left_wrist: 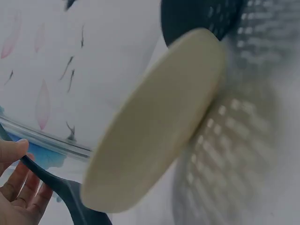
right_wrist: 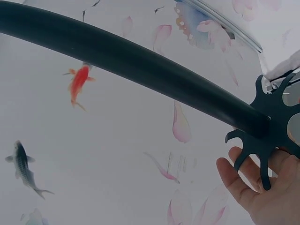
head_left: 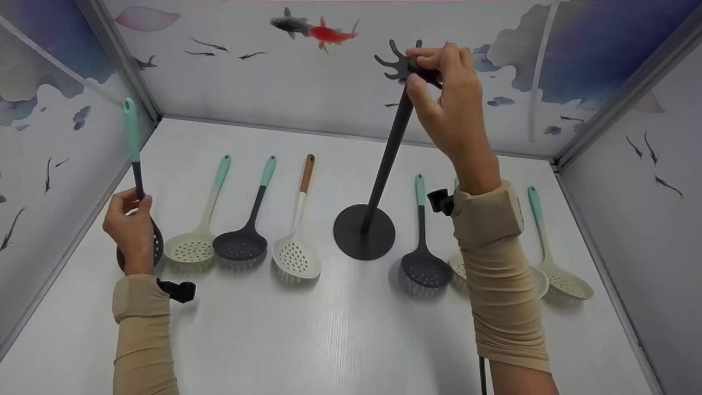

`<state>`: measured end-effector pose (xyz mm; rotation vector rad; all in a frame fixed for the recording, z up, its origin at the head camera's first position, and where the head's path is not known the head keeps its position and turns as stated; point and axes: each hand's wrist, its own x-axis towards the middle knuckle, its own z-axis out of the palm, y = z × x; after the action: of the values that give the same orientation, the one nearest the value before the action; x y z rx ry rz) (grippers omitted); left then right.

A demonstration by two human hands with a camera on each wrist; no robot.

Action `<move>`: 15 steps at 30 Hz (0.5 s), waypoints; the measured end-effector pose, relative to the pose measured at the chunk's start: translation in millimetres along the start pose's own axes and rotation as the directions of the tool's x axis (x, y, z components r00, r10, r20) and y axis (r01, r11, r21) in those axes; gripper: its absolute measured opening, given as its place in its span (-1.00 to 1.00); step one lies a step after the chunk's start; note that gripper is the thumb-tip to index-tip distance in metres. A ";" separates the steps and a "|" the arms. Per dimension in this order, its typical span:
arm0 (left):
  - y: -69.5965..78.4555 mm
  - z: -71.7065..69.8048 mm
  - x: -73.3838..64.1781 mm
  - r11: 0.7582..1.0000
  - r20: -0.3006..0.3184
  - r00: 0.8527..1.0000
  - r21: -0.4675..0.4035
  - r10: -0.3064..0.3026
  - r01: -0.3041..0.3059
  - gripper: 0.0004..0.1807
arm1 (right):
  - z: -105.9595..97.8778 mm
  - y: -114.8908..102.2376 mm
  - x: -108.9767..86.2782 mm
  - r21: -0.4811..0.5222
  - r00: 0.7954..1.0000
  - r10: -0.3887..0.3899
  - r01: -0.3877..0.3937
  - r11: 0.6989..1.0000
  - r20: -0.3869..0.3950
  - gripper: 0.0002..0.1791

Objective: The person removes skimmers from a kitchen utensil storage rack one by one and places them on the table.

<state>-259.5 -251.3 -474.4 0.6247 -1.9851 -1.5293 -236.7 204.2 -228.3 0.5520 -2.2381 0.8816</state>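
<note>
My left hand [head_left: 133, 230] pinches the dark stem of a skimmer [head_left: 131, 129] with a teal handle, at the left of the head view. Its handle points up, and its perforated dark head is partly hidden behind the hand. In the left wrist view the thumb and fingers meet on that stem. Up high, my right hand [head_left: 456, 104] grips the hooked top of a black utensil stand [head_left: 388, 151]. The stand's round base [head_left: 351, 241] rests on the white table. In the right wrist view the fingers lie among the curved hooks [right_wrist: 267, 131], which carry no utensil.
Left of the stand lie a cream skimmer [head_left: 189, 249], a dark skimmer [head_left: 239, 246] and a white skimmer [head_left: 296, 258] with a brown handle. To its right are another dark skimmer [head_left: 426, 269] and several pale ones, partly behind my right forearm. Printed panels [head_left: 247, 88] enclose the table.
</note>
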 end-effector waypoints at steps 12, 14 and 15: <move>-11.0 14.1 -1.9 0.969 0.093 0.993 0.230 0.074 -0.094 -0.74 | 0.3 -0.5 -0.1 0.010 1.000 0.012 -0.012 1.000 0.000 -0.60; -10.3 15.4 -1.1 0.956 0.176 0.983 0.279 0.041 -0.090 -0.67 | 0.4 -0.3 0.2 0.013 1.000 0.016 -0.016 1.000 -0.003 -0.60; -9.7 15.7 -0.3 0.947 0.228 0.974 0.310 0.011 -0.084 -0.63 | 0.4 -0.1 0.4 0.014 1.000 0.017 -0.017 1.000 -0.004 -0.60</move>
<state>-269.6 -242.2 -486.9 0.5431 -2.4307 -1.3072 -237.1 203.8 -228.2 0.5377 -2.2373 0.9068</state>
